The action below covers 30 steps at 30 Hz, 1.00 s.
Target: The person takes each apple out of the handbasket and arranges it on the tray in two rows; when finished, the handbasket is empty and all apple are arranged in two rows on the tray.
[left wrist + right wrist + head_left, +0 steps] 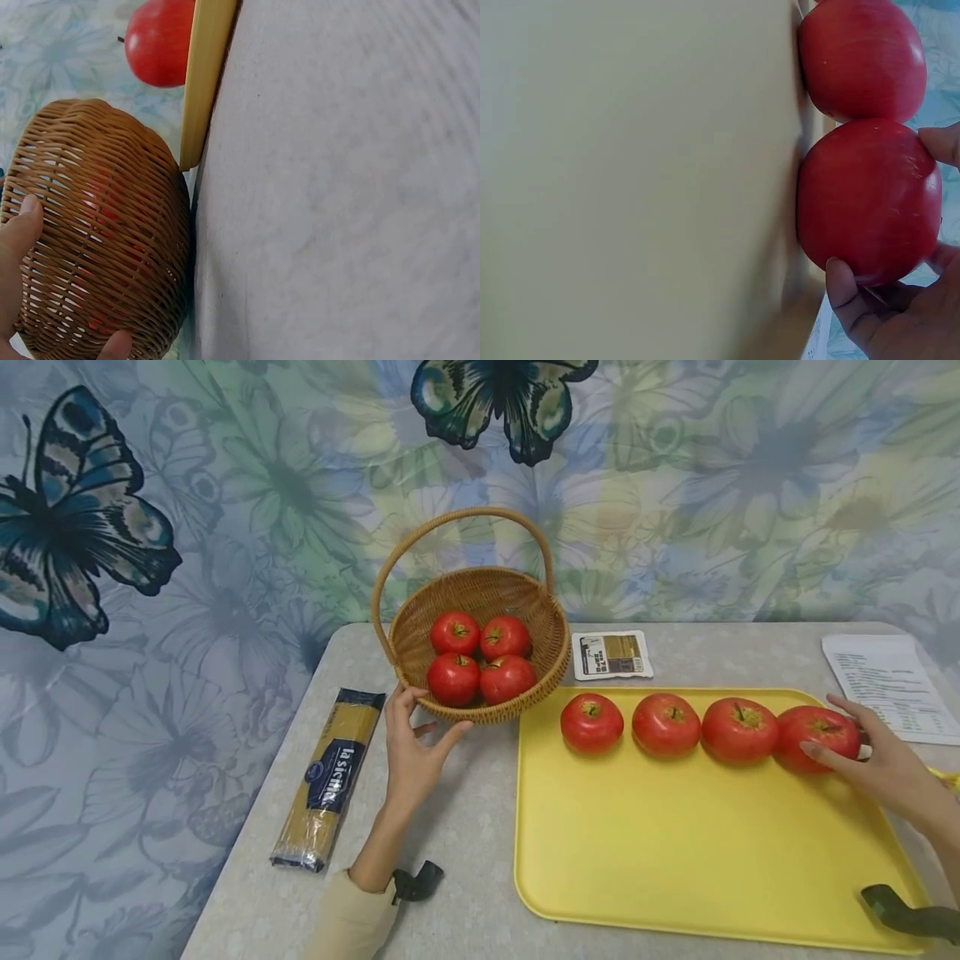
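A wicker basket (pixel 480 581) with a tall arched handle stands at the back of the table, with several red apples (pixel 453 679) in it. My left hand (pixel 411 747) holds the basket at its front left rim. In the left wrist view, fingertips rest against the woven outer wall (pixel 112 217). Several more red apples (pixel 592 724) form a row along the far side of a yellow tray (pixel 675 852). My right hand (pixel 885 760) grips the rightmost apple (pixel 870 202), thumb in front and fingers behind. That apple touches its neighbour (pixel 862 60) and rests on the tray.
A pack of spaghetti (pixel 330 777) lies left of my left hand. Behind the tray is a small flat food packet (pixel 612 655). A printed sheet of paper (pixel 888 685) lies at the back right. Patterned cloth (pixel 300 485) with butterflies hangs behind the table.
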Motion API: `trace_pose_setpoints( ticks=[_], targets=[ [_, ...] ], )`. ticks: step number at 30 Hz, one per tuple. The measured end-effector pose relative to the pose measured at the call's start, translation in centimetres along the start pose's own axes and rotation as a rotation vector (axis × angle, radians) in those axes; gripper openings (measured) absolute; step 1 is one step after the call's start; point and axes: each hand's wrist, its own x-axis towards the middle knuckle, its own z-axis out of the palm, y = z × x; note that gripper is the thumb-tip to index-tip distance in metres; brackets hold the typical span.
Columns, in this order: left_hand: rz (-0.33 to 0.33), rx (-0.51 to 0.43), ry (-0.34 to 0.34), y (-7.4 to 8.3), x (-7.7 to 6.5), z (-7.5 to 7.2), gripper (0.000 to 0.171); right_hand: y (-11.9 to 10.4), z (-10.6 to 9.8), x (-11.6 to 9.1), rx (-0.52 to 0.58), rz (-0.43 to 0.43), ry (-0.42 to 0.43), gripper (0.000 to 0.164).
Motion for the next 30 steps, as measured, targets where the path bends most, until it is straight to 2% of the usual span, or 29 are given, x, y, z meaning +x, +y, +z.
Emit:
trace_pose_setpoints(
  ticks=[6,10,13,16,19,24,28,30],
  targets=[
    [0.004,0.001,-0.009,0.1,0.2,0.0,0.069,0.1,0.3,-0.2,0.033,-0.047,0.010,0.094],
    [-0.005,0.002,-0.006,0.1,0.2,-0.1,0.069,-0.2,0.4,-0.4,0.034,-0.117,0.052,0.096],
    [-0.008,-0.001,-0.001,0.0,0.1,0.0,0.069,-0.2,0.4,-0.7,-0.003,-0.196,0.111,0.092],
    [-0.016,0.004,-0.003,-0.2,-0.1,0.1,0.070,-0.3,0.4,-1.0,-0.050,-0.228,0.157,0.088],
    [-0.020,0.008,-0.003,-0.3,-0.2,0.0,0.070,-0.8,0.4,-1.2,-0.040,-0.259,0.167,0.085],
    [0.002,0.000,-0.002,-0.3,-0.1,0.1,0.069,-2.3,0.3,-1.1,-0.020,-0.324,0.187,0.086],
    [0.002,-0.001,0.000,-0.1,0.0,0.1,0.069,-4.4,0.1,-0.7,-0.062,-0.335,0.204,0.090],
    [0.003,-0.002,0.004,-0.1,0.0,0.1,0.069,-5.7,-0.1,-0.3,-0.049,-0.377,0.203,0.092]
  ],
)
